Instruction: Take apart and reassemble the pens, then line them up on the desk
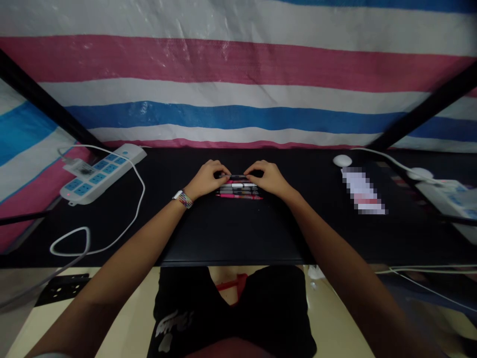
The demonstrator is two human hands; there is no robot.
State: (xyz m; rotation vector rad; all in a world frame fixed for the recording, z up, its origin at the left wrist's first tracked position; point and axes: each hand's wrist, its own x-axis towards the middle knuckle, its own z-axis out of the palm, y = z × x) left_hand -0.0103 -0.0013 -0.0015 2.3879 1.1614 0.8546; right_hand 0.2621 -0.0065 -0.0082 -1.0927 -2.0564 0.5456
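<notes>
Several pens lie side by side across the black table [238,233], forming a small stack of rows in front of me. At the far side of the row is a dark pen [237,177], pinched at its left end by my left hand [208,178] and at its right end by my right hand [269,178]. Just nearer to me are a white pen [238,185] and some greyish pens [238,191]. A pink pen [239,197] is closest to me. My fingertips partly cover the far pens' ends.
A white power strip [102,176] with blue sockets sits at the left, its white cable [139,209] looping over the table. To the right are a white mouse-like object [342,160] and a blurred-out packet [363,191]. A striped plastic sheet [238,64] hangs behind.
</notes>
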